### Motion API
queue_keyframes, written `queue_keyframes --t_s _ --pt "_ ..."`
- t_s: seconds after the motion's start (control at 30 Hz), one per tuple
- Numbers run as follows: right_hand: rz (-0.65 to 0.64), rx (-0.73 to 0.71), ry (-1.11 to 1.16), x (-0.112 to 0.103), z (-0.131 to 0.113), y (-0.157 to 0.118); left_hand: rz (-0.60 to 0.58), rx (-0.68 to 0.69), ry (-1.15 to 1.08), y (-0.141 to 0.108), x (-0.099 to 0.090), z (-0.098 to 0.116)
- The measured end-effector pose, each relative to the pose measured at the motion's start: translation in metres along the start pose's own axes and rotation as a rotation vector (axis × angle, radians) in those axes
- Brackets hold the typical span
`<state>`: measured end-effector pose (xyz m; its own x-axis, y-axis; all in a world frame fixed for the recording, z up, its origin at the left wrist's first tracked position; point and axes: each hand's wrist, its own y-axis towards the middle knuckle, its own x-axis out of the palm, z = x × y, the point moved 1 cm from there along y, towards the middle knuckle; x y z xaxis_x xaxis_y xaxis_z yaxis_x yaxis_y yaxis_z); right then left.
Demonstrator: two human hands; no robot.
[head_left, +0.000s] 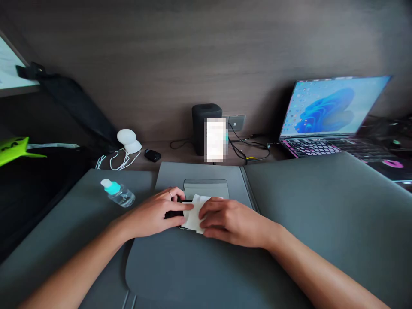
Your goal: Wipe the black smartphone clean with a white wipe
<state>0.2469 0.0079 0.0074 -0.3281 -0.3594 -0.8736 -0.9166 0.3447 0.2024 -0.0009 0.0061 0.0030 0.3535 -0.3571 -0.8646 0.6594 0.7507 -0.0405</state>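
A white wipe (193, 218) lies over a dark, flat, phone-like device (174, 214) on the grey mat. My right hand (227, 221) is closed on the wipe, with bent fingertips pressing it down on the device. From the other side, my left hand (161, 212) holds the device's left end, thumb at the near edge and curled fingers at the far edge. Its index finger touches the wipe. Most of the device is hidden by the wipe and hands. Just beyond them is a glassy rectangular panel (206, 187), and left of my left hand a clear spray bottle (121, 194) lies tilted.
A black speaker (198, 124) stands at the wall behind a blurred bright screen (215, 139). To the right is an open laptop (334, 109), with cables (240, 150) beside it. At left are a white round device (127, 137), a small black object (152, 155) and a black bag (41, 189).
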Motion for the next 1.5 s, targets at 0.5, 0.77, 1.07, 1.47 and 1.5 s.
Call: queue_keyframes --t_s 0.5,0.77,1.07,1.47,1.5 --pt "0.010 -0.011 0.089 0.0008 -0.0011 0.0030 0.025 -0.016 -0.050 0.0007 -0.0001 0.0019" --pt "0.013 0.024 0.150 -0.0027 0.0018 0.0005 0.020 -0.048 -0.030 -0.0006 0.0026 0.0002" --pt "0.015 0.023 0.107 0.0019 0.0035 0.0015 0.030 -0.045 -0.003 -0.0004 0.0022 0.0014" --pt "0.016 0.072 0.083 -0.0022 0.0045 0.0005 0.032 -0.030 -0.001 -0.0008 0.0025 0.0020" --pt "0.026 0.080 0.079 -0.0024 0.0043 0.0007 0.034 -0.023 0.003 -0.0006 0.0026 0.0023"
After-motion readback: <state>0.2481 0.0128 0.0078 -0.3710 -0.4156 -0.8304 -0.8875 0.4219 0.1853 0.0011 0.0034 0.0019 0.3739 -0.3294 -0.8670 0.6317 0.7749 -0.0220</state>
